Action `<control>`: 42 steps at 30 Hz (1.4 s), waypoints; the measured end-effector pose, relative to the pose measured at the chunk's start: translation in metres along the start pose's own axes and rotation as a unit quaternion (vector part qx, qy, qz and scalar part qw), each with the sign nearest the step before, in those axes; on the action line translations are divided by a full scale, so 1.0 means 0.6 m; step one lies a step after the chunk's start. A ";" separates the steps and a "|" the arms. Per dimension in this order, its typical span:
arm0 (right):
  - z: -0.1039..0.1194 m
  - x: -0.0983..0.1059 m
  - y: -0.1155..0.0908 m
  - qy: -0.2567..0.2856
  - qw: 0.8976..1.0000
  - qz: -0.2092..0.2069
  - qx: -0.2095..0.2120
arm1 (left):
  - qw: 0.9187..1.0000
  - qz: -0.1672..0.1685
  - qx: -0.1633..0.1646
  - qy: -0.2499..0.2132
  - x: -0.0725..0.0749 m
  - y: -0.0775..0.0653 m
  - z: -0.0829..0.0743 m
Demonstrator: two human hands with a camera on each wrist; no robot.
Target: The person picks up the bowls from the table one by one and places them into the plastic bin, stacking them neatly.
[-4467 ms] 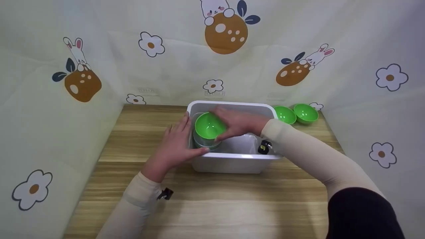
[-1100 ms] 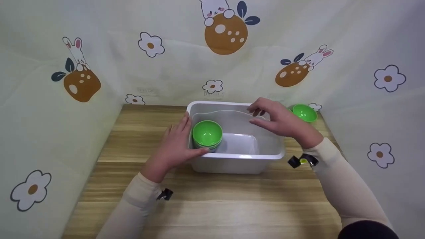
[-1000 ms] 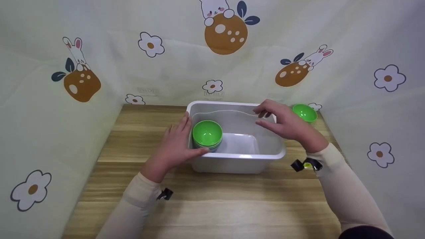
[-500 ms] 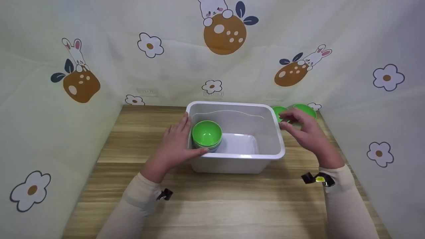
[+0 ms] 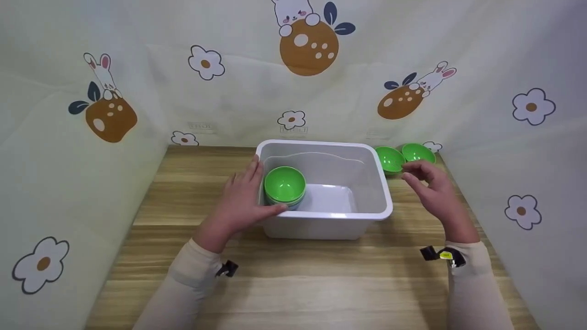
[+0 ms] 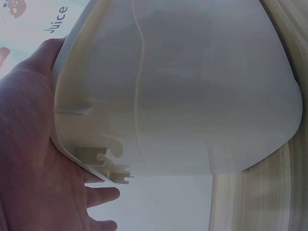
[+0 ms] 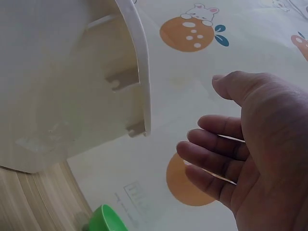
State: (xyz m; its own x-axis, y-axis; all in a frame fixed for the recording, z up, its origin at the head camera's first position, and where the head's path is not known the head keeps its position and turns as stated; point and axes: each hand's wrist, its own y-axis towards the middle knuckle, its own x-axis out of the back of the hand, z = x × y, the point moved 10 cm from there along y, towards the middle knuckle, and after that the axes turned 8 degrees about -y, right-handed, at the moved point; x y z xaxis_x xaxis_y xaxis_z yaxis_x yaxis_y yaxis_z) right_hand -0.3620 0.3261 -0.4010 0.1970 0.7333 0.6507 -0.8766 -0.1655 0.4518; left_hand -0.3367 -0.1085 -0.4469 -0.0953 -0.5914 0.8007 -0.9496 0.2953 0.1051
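Observation:
A white plastic bin [image 5: 321,227] stands on the wooden table. Inside it, at the left end, sits a stack of bowls topped by a green bowl [image 5: 285,183]. My left hand [image 5: 240,197] rests along the bin's left rim, fingers straight and thumb over the front rim; in the left wrist view its palm lies against the rim. Past the bin's right end, my right hand [image 5: 433,192] hovers with loosely bent fingers and nothing in it. Just beyond its fingertips are two more green bowls, a nearer one [image 5: 390,159] and a farther one [image 5: 418,153].
The wooden table [image 5: 293,279] extends in front of the bin and to both sides. Printed cloth walls [image 5: 247,91] with rabbits, oranges and flowers enclose it at the back, left and right. Wrist cameras [image 5: 227,268] are strapped to both sleeves.
Earlier my right hand held a green bowl above the stack; that bowl now sits on it. The right hand has moved right, out over the table near the outside bowls. My left hand stays put.

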 end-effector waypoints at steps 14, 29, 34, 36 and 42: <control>-0.058 0.001 -0.016 0.012 0.999 -0.005 -0.042 | 1.000 0.002 0.002 -0.001 0.000 -0.002 -0.001; -0.200 0.013 -0.014 -0.045 0.972 -0.117 -0.197 | 1.000 0.003 0.002 -0.002 0.001 0.000 0.001; -0.262 0.009 -0.006 -0.035 0.961 -0.133 -0.239 | 1.000 0.000 -0.006 -0.002 0.003 -0.002 -0.001; -0.284 0.005 -0.004 -0.038 0.957 -0.128 -0.258 | 1.000 0.001 -0.007 -0.001 0.003 -0.003 -0.002; -0.346 -0.011 0.003 -0.041 0.944 -0.095 -0.312 | 1.000 0.000 -0.007 0.002 0.003 -0.002 -0.005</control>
State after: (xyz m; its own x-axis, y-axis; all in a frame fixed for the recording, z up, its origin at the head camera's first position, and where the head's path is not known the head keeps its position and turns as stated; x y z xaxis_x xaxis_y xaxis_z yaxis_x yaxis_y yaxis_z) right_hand -0.4559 0.4581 -0.5313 0.3873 0.6524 0.6514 -0.9050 0.4040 0.1335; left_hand -0.3349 -0.1076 -0.4441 -0.0948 -0.5887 0.8028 -0.9452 0.3063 0.1130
